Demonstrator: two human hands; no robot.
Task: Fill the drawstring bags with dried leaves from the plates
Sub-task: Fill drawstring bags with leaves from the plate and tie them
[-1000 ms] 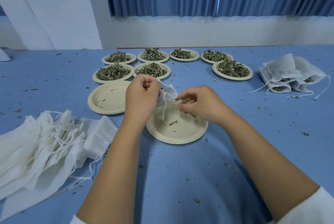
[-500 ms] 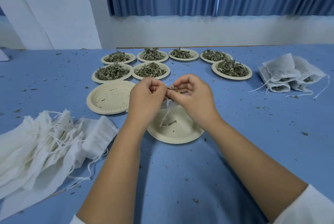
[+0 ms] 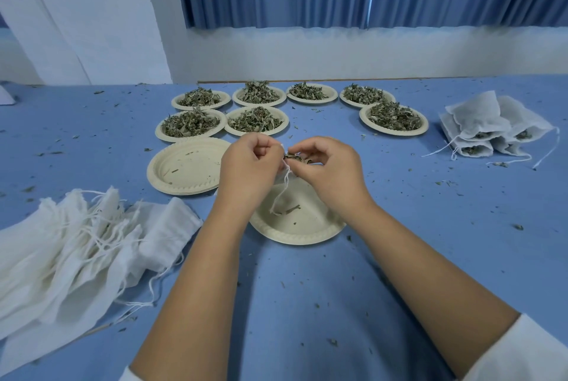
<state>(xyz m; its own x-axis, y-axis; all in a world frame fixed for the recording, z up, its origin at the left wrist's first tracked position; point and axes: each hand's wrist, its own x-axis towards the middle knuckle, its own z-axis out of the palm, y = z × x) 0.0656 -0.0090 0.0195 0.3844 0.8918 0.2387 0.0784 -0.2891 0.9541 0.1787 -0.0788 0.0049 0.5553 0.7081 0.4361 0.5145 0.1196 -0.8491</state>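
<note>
My left hand [image 3: 249, 168] grips the mouth of a small white drawstring bag [image 3: 284, 176], mostly hidden between my hands, its string hanging down over a nearly bare cream plate [image 3: 299, 228]. My right hand [image 3: 330, 170] pinches a tuft of dried leaves [image 3: 295, 158] right at the bag's mouth. Several plates heaped with dried leaves [image 3: 190, 123] stand in two rows behind my hands.
A short stack of bare plates [image 3: 184, 167] sits left of my hands. A heap of unfilled white bags [image 3: 70, 245] lies at the near left. Filled bags [image 3: 488, 125] are piled at the far right. Leaf crumbs dot the blue tablecloth [image 3: 307, 303].
My right hand rose from the near plate with leaves and came up to the bag's mouth beside my left hand. The bag is now hidden between both hands.
</note>
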